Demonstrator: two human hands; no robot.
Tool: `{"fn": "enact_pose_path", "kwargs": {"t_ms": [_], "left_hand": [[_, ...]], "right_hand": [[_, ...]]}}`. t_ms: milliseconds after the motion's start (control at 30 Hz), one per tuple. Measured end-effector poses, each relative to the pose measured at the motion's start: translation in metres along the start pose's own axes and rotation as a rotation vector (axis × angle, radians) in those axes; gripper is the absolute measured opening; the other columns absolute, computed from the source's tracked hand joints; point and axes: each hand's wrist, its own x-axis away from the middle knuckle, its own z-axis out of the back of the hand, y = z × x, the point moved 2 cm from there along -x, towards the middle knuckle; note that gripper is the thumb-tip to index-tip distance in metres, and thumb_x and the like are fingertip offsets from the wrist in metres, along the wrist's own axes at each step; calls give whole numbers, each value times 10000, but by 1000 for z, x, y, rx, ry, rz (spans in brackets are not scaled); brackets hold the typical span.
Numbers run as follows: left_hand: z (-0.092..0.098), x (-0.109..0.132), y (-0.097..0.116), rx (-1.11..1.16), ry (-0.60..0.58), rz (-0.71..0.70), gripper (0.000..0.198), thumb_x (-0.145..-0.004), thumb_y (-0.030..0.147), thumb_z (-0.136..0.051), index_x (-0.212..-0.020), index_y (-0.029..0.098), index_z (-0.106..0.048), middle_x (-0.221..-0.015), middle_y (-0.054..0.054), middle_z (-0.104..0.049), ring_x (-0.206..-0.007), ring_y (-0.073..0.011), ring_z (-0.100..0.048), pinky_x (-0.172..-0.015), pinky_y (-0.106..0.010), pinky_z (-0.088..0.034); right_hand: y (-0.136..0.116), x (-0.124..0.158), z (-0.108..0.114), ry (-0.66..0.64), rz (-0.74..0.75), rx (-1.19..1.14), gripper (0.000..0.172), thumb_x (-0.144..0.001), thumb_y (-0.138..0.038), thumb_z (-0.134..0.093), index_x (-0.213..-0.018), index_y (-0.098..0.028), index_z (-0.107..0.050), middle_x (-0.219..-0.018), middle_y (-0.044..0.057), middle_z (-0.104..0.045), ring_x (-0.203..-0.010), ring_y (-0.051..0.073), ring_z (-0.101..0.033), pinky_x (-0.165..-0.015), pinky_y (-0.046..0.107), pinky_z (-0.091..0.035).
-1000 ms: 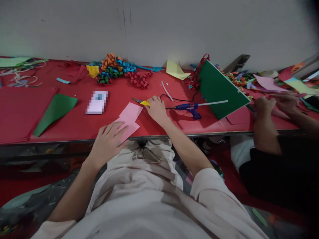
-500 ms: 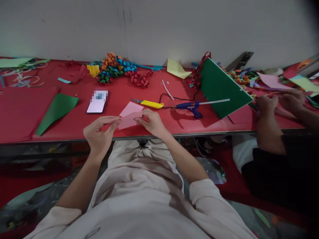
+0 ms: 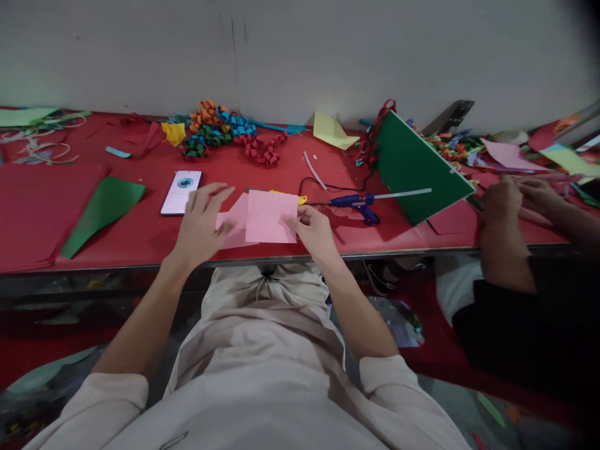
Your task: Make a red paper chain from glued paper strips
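Observation:
A square of pink paper [image 3: 268, 215] is pinched at its right edge by my right hand [image 3: 315, 231], held up above the table's front edge. Another pink paper piece [image 3: 233, 230] shows behind and to the left of it. My left hand [image 3: 200, 220] is off the paper, fingers apart and slightly smeared by motion, over that second piece. Behind the square, a yellow-handled cutter [image 3: 302, 200] is mostly hidden. A dark blue glue gun [image 3: 352, 201] with a clear glue stick lies just right of my right hand.
The red table [image 3: 281, 169] bears a phone [image 3: 182, 192], a curled green sheet [image 3: 104, 209] and paper chains [image 3: 220, 128]. A green board [image 3: 417, 169] leans at the right. Beyond it a co-worker's hands [image 3: 504, 197] handle paper.
The pink square has turned flat towards me and shifted right in my right hand. My left hand has let go of it and opened, lifting slightly.

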Motion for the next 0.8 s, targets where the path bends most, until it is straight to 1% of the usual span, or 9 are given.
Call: {"fn": "enact_pose_path", "kwargs": {"t_ms": [67,133,233,333,433,500,600,667,800], "left_hand": [[2,7,21,-53,-100,-195,673,-970,613,-607,-1515,226,-527,-1549,-164,-534,-1427,-342,-493,-1177,-516,-399],[6,16,37,-107,-139,-302,493,-985,498,-642,-1427,283,-601,-1492,-113,-606,-1372,-305,-557,-1124,-483,-429],[12,24,50,-169,-121,-396,234,-1018,298,-618,-1236,304,-704,-1290,-36,-746,-1223,-238,-665,-1032,-431,-453],[15,25,55,-202,-153,-439,244,-1017,323,-633,-1243,270,-707,-1232,-36,-774,-1177,-246,-691,-966,-422,-480],[17,24,54,-199,-178,-421,277,-1031,324,-611,-1285,260,-699,-1279,-49,-759,-1201,-247,-688,-958,-409,-506],[21,24,52,-177,-155,-398,304,-1035,319,-606,-1324,266,-684,-1304,-49,-749,-1226,-240,-681,-991,-397,-518],[27,24,43,-119,-177,-384,474,-1001,427,-654,-1442,259,-608,-1420,-78,-685,-1317,-270,-631,-1094,-431,-505],[31,24,35,-82,-217,-370,548,-989,477,-657,-1486,263,-571,-1487,-90,-635,-1364,-287,-598,-1144,-460,-488],[37,23,15,-36,-224,-290,442,-1024,432,-610,-1439,280,-618,-1401,-77,-694,-1283,-265,-654,-1121,-434,-520]], "right_hand": [[1,1,-5,-7,-24,27,531,-669,-575,-887,-990,-193,-706,-642,-37,-661,-573,129,-565,-567,259,-426],[1,2,-11,-23,-49,33,553,-663,-579,-887,-1014,-194,-701,-650,-31,-673,-568,133,-571,-552,256,-428],[1,2,-23,-67,-87,11,562,-664,-584,-883,-1022,-197,-689,-695,-9,-707,-572,140,-594,-546,265,-455],[-1,2,-36,-82,-97,-4,600,-669,-577,-888,-1088,-201,-681,-718,0,-719,-593,154,-623,-559,280,-494],[-3,0,-45,-38,-58,-25,652,-651,-581,-902,-1129,-199,-673,-773,17,-741,-665,177,-671,-604,300,-553],[-4,1,-48,-28,-39,-77,653,-653,-593,-898,-1122,-198,-673,-892,50,-777,-756,195,-714,-681,324,-599],[-3,2,-51,-65,-57,-127,624,-674,-614,-881,-1089,-196,-674,-1057,91,-793,-869,217,-746,-774,348,-620],[0,2,-52,-82,-68,-108,627,-680,-641,-867,-1075,-192,-676,-1095,103,-790,-895,225,-752,-773,342,-617],[7,1,-54,-109,-68,-28,684,-683,-691,-842,-1105,-177,-683,-1018,93,-787,-808,211,-738,-681,310,-589]]}}
